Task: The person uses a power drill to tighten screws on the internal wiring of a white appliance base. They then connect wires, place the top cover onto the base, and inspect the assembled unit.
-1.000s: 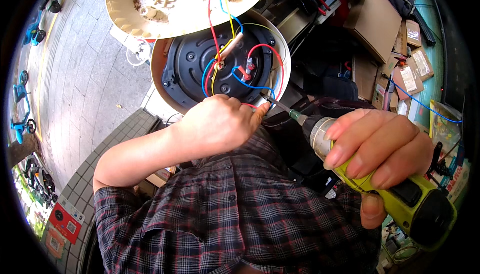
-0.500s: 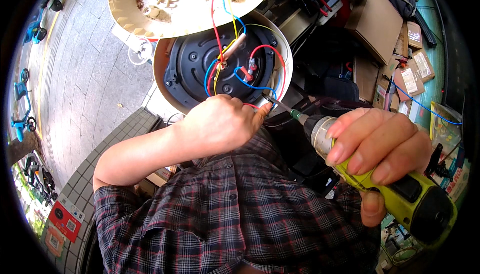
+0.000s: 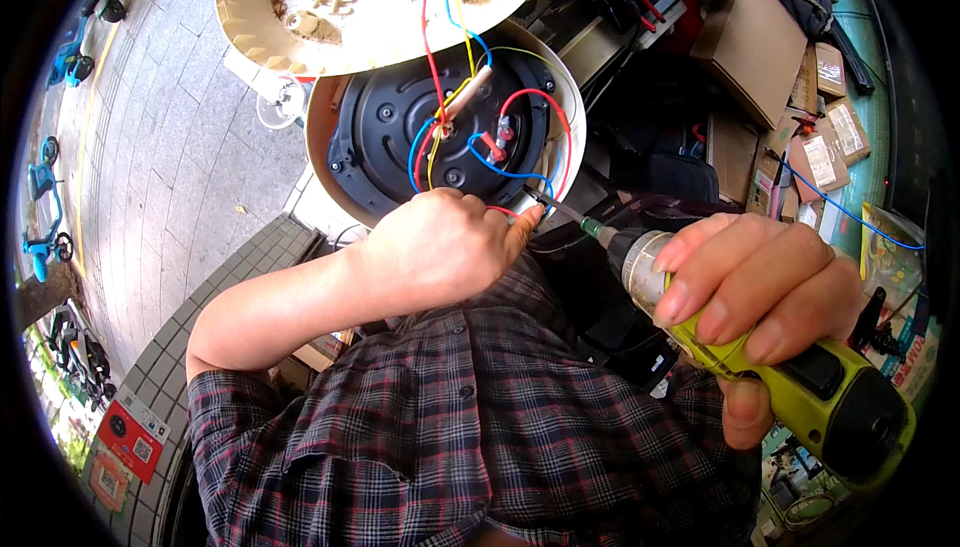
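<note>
A round cream appliance housing (image 3: 322,162) stands with its underside up, showing a black inner plate (image 3: 385,112) and red, blue and yellow wires. Over its near rim my left hand (image 3: 445,247) is closed, the thumb pressed at the lower right edge; whatever the curled fingers hold is hidden. My right hand (image 3: 765,292) is wrapped round a yellow-green cordless screwdriver (image 3: 800,387). Its long bit (image 3: 570,212) reaches the housing's edge beside my left thumb. Wires link the housing to a cream base cover (image 3: 390,32), stained inside, which leans at the far side.
Cardboard boxes (image 3: 755,47) and small packets lie on a bench at the right, with a blue cable (image 3: 850,209) across them. To the left is grey paving (image 3: 200,147) with parked blue scooters (image 3: 42,187). A red printed card (image 3: 130,437) rests on the tiled ledge (image 3: 215,317).
</note>
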{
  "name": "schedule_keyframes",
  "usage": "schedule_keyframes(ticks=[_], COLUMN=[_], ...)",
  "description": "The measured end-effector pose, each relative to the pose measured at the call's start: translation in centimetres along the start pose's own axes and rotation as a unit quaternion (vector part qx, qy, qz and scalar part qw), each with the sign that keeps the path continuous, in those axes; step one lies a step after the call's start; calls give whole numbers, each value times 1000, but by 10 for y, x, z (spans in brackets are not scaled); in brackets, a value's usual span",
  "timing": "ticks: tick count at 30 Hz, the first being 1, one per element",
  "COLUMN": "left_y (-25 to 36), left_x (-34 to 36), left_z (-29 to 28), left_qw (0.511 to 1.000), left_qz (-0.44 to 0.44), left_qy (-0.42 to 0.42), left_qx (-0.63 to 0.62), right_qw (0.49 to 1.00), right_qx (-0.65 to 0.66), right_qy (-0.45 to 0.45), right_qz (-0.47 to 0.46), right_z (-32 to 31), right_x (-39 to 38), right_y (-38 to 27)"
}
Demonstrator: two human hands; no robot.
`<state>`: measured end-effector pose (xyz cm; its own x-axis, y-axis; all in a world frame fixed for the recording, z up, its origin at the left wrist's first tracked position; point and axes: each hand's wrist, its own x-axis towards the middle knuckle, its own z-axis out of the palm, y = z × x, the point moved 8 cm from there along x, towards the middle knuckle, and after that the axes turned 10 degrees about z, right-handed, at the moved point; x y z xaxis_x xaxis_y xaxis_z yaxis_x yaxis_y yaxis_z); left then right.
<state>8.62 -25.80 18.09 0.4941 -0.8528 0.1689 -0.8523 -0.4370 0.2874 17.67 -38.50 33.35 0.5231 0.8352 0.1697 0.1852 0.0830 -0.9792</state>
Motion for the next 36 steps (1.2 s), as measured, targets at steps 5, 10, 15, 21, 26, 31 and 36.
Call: schedule_keyframes(ticks=[5, 10, 15, 21, 26, 31, 36], left_y=[0, 0, 1, 1, 1, 0, 0], left_x=[1, 1, 1, 2, 0, 0, 1], left_z=[1, 0, 0, -1, 1, 1, 0], left_qw=[1000, 1000, 1000, 1000, 1000, 1000, 1000], left_qz=[5, 4, 2, 5, 0, 2, 3], left_qy=[2, -1, -6, -2, -3, -9, -10], left_qx=[0, -2, 0, 6, 5, 2, 3], right_qw=[1000, 1000, 1000, 1000, 999, 999, 999], right_qx=[-6, -5, -4, 4, 10, 13, 9], right_qy=[-6, 7, 5, 17, 13, 24, 27], right_qz=[4, 3, -8, -20, -34, -32, -34], right_z=[1, 2, 3, 1, 2, 2, 4], right_x=[-2, -1, -2, -3, -3, -3, -3], right_y=[0, -1, 2, 4, 5, 6, 6])
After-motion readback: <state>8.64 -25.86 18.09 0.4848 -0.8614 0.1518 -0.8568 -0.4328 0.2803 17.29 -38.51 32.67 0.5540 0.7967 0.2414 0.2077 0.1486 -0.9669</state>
